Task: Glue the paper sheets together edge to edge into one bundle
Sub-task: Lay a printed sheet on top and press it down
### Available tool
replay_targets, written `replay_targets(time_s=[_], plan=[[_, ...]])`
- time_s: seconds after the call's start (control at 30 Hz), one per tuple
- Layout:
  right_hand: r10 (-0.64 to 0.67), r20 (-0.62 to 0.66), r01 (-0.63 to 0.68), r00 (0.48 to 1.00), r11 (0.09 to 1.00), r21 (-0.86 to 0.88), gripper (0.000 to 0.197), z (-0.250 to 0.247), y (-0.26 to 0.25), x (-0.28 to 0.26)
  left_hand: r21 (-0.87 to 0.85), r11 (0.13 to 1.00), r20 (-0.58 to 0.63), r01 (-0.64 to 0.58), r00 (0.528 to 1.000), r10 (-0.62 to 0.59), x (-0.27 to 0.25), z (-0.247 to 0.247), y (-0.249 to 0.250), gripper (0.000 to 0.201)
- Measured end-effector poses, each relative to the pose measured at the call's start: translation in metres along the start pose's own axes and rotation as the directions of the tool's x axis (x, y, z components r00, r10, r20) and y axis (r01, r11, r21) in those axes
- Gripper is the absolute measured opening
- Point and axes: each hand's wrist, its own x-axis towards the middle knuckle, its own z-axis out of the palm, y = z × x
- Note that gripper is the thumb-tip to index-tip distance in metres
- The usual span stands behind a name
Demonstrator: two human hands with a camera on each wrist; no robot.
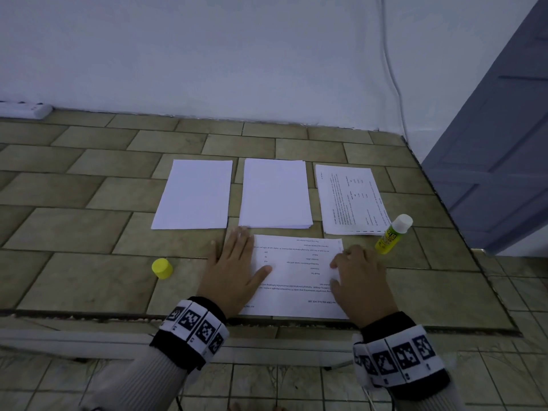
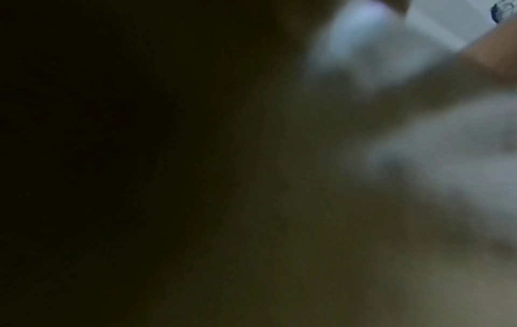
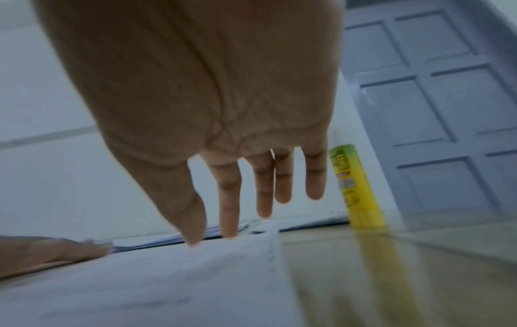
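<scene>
Both hands lie flat and hold nothing: the left hand (image 1: 234, 271) presses the left edge of a printed sheet (image 1: 296, 277), the right hand (image 1: 360, 280) its right side, fingers straight. That sheet lies nearest the person on the tiled surface (image 1: 89, 232). Beyond it sit three stacks in a row, two blank stacks (image 1: 194, 194) (image 1: 275, 192) and a printed stack (image 1: 350, 200). The glue stick (image 1: 391, 234) stands open by the printed stack, its yellow cap (image 1: 162, 267) well apart to the left. I'd say gluing is underway, with most sheets left unjoined
</scene>
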Motion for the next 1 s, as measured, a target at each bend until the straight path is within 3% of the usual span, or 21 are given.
replay_targets(time_s=[0.1,0.27,0.4,0.47,0.63,0.77,0.87,0.93,1.0], plan=[[-0.103,0.032,0.097,0.994,0.984,0.15,0.05,0.007,-0.025,0.002,0.022,1.0,-0.056,-0.014,0.998,0.015,0.0,0.013,-0.006,0.099],[-0.267,0.082,0.248,0.96,0.95,0.189,0.085,0.041,-0.069,0.018,0.016,0.998,-0.107,-0.054,0.993,0.055,-0.004,0.016,-0.011,0.085],[-0.288,0.082,0.271,0.954,0.946,0.176,0.088,0.056,-0.083,0.025,0.036,0.998,-0.123,-0.058,0.991,0.061,-0.004,0.019,-0.013,0.074],[-0.252,0.053,0.24,0.966,0.956,0.166,0.084,0.06,-0.077,0.025,0.038,0.998,-0.118,-0.042,0.992,0.046,-0.003,0.02,-0.013,0.078],[-0.123,-0.007,0.123,0.992,0.98,0.154,0.097,0.065,-0.028,0.023,0.053,0.998,-0.13,-0.036,0.991,0.043,-0.003,0.02,-0.012,0.09],[-0.013,0.034,0.009,0.999,0.993,0.116,0.105,0.06,0.003,0.014,0.064,0.998,-0.137,-0.026,0.99,0.034,-0.003,0.023,-0.013,0.093],[0.021,0.039,-0.022,0.999,0.999,0.024,0.097,0.052,0.0,0.013,0.063,0.998,-0.128,-0.023,0.991,0.031,-0.002,0.023,-0.012,0.092],[-0.023,-0.012,0.024,1.0,0.998,0.051,0.091,0.05,-0.015,0.014,0.055,0.998,-0.137,-0.03,0.99,0.037,-0.002,0.022,-0.011,0.093],[-0.147,-0.003,0.146,0.989,0.982,0.122,0.097,0.053,-0.038,0.016,0.049,0.998,-0.138,-0.035,0.99,0.041,-0.002,0.021,-0.011,0.092]])
